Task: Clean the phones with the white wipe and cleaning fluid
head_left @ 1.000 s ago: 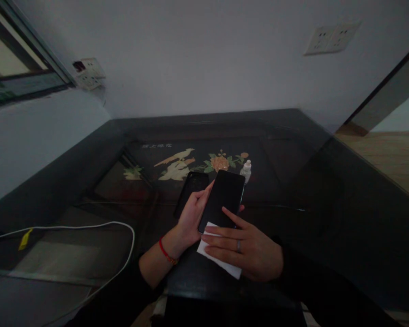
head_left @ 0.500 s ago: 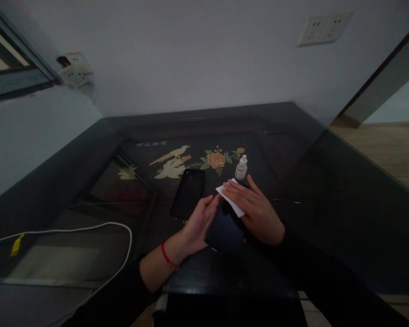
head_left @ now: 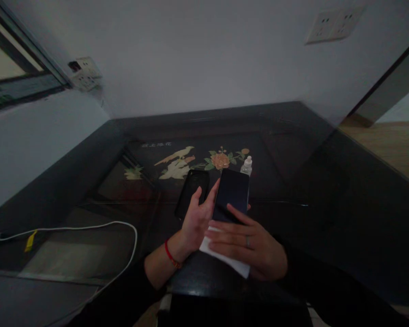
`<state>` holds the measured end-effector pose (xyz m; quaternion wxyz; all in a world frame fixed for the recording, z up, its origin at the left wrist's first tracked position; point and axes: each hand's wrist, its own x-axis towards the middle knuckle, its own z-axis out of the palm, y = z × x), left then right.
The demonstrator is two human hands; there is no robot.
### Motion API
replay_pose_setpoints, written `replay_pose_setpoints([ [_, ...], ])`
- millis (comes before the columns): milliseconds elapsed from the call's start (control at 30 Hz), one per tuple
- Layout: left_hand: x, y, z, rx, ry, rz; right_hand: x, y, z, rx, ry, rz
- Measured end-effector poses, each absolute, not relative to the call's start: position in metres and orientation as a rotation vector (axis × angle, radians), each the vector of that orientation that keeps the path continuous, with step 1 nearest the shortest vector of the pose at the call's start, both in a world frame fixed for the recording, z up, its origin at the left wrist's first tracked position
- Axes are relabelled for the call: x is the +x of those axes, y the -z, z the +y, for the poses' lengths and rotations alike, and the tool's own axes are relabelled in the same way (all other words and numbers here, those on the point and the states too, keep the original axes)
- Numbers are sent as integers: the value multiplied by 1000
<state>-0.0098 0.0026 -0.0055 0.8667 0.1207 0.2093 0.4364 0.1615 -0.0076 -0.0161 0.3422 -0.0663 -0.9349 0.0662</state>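
A dark smartphone lies screen up in my left hand, which supports it from beneath and along its left edge; a fingertip shows at the far right edge. My right hand presses a folded white wipe against the phone's near end, fingers laid across the cloth. Left of the phone, a black phone case rests on the dark table. Just behind the phone's far right corner stands a small clear dropper bottle with a white cap, its lower part hidden.
A white cable with a yellow tag curves over the table's left side. Bird and flower inlays decorate the tabletop. Behind it rises a white wall with sockets, and a window is at the upper left.
My right hand and the wipe have slid from the phone's far end to its near end. The phone has shifted away from me, partly covering the bottle. The view has turned slightly left.
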Motion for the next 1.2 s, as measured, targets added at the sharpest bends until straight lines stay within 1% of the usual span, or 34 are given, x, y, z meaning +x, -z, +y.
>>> replay_pose_setpoints([
  [100,-10,2,-1,256,-935,444,176,12,6,-671,-153,-2150],
  [200,-8,1,-5,280,-904,393,186,11,20,-909,-57,-2042],
  [333,-8,4,-7,298,-894,364,184,11,22,-828,21,-2187],
  [533,-12,4,1,227,-984,479,166,16,4,-464,-3,-2441],
  [633,-12,1,4,224,-1039,511,161,18,-3,-303,-127,-2526],
  [767,-13,1,8,253,-1100,537,163,14,-9,-147,-514,-2434],
  [800,-14,2,9,256,-1114,547,164,12,-9,-201,-614,-2344],
  [867,-14,3,8,272,-1152,571,168,10,-6,-499,-764,-2057],
  [967,-13,2,4,388,-1226,579,171,16,5,-962,-875,-1489],
  [1067,-11,1,-2,537,-1264,558,172,27,17,-1010,-1037,-1185],
  [1200,-10,0,-7,582,-1290,588,171,34,19,-964,-1137,-1117],
])
